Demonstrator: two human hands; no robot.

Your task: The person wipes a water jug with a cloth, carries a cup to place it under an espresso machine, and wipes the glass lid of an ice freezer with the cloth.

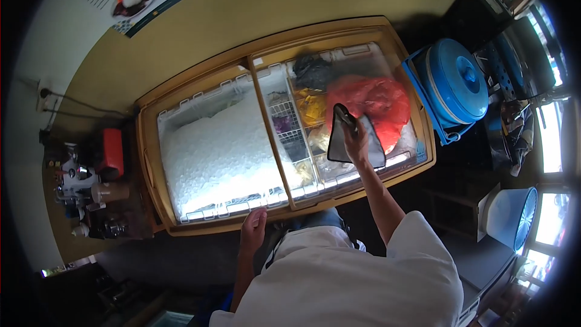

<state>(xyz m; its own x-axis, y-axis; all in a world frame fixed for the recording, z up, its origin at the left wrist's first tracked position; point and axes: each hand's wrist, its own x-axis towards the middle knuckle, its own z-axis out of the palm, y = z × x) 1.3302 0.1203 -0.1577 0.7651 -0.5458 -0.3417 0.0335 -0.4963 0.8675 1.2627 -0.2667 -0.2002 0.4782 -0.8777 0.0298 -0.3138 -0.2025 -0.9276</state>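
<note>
My right hand (357,140) is closed on a grey cloth with dark edging (340,145), over the right glass panel of a chest freezer (209,225). A dark, rounded piece (344,114) sticks up beyond my fingers; I cannot make out whether it is part of the cloth. Under that panel lie a red plastic bag (378,94), a black bag (311,71) and yellow packets (311,108). My left hand (253,229) is by the freezer's front edge, loosely open with nothing visible in it. White ice (221,145) fills the left half of the freezer.
A blue lidded cooler bucket (457,82) stands close to the freezer's right end. On the left are a red box (112,153) and a sewing-machine-like device (78,175). A light-blue tub (511,218) is at right. Cables (85,100) run along the wall.
</note>
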